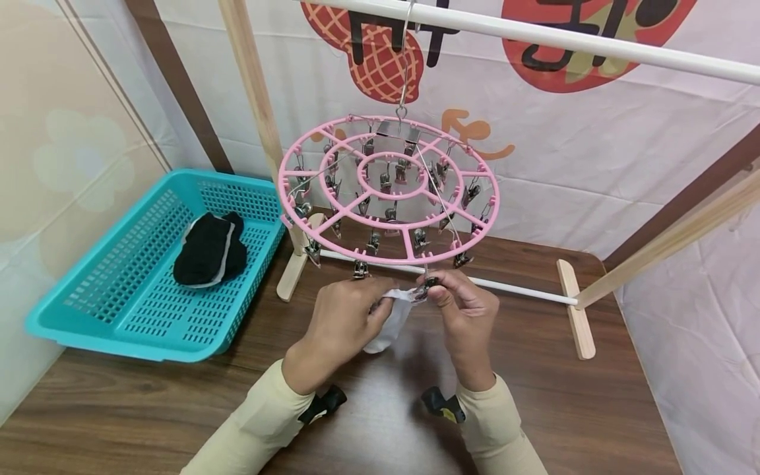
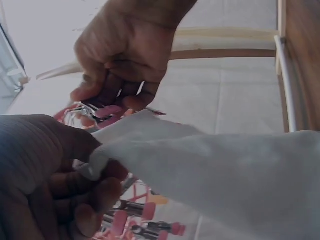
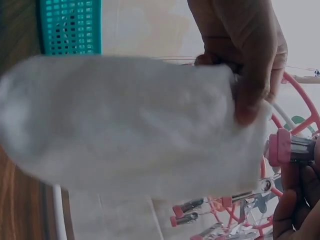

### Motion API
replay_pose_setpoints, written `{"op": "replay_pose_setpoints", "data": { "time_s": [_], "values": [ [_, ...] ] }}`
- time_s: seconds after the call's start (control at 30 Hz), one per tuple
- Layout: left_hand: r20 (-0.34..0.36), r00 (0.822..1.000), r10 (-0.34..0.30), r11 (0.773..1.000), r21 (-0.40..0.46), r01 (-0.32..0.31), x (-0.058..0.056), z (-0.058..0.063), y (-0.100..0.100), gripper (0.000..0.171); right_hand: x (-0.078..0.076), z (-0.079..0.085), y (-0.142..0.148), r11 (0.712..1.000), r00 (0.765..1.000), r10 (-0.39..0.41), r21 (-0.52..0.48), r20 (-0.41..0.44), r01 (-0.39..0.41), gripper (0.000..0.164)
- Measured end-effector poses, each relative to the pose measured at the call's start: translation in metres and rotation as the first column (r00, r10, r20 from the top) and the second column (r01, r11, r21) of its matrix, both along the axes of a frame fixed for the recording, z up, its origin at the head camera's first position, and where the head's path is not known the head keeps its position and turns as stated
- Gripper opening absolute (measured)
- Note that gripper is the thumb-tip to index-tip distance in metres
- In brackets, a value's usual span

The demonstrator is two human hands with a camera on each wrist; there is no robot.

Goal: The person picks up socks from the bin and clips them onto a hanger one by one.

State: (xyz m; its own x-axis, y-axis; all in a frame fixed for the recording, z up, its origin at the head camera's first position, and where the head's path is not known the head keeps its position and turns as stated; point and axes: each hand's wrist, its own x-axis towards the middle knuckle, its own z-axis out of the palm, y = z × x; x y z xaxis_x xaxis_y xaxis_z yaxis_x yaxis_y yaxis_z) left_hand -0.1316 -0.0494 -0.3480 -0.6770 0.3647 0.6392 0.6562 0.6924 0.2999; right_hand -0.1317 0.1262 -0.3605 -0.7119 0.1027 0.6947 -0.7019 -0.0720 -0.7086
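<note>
My left hand (image 1: 347, 313) pinches a white sock (image 1: 388, 328) by its opening, and the rest of the sock hangs down below. Beside it, my right hand (image 1: 469, 310) grips a metal clip (image 3: 290, 148) with pink tips, thumb and fingers on its handles. In the right wrist view the clip's tips are right at the sock's edge. The clip hangs from the front rim of a round pink drying hanger (image 1: 388, 261), whose rings carry several more metal clips (image 1: 373, 244).
A teal basket (image 1: 142, 353) stands at the left with black socks (image 1: 204, 251) in it. The hanger hangs by its hook from a white rod (image 1: 534, 38) on a wooden frame (image 1: 576, 310). A lower white bar crosses behind my hands.
</note>
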Motion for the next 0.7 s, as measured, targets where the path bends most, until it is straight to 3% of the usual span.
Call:
{"op": "replay_pose_setpoints", "data": {
  "time_s": [0.23,0.37,0.53,0.7],
  "values": [
    [-0.056,0.998,0.001,0.999,0.052,0.001,0.000,-0.006,0.009,0.017,0.002,-0.002,-0.007,0.993,0.993,-0.119,0.015,-0.026,0.119,0.025],
    [-0.056,0.998,-0.034,0.997,0.068,0.038,0.001,-0.007,0.010,0.013,0.001,-0.001,-0.008,0.986,0.984,-0.165,0.014,-0.067,0.166,0.021],
    [-0.040,0.997,-0.070,0.992,0.106,0.074,0.002,-0.007,0.011,0.009,0.001,0.000,-0.007,0.983,0.982,-0.180,0.014,-0.062,0.181,0.021],
    [-0.073,0.994,-0.084,0.984,0.152,0.094,0.002,-0.009,0.014,0.011,0.003,0.001,-0.007,0.985,0.985,-0.170,-0.017,-0.035,0.169,0.022]
  ]
}}
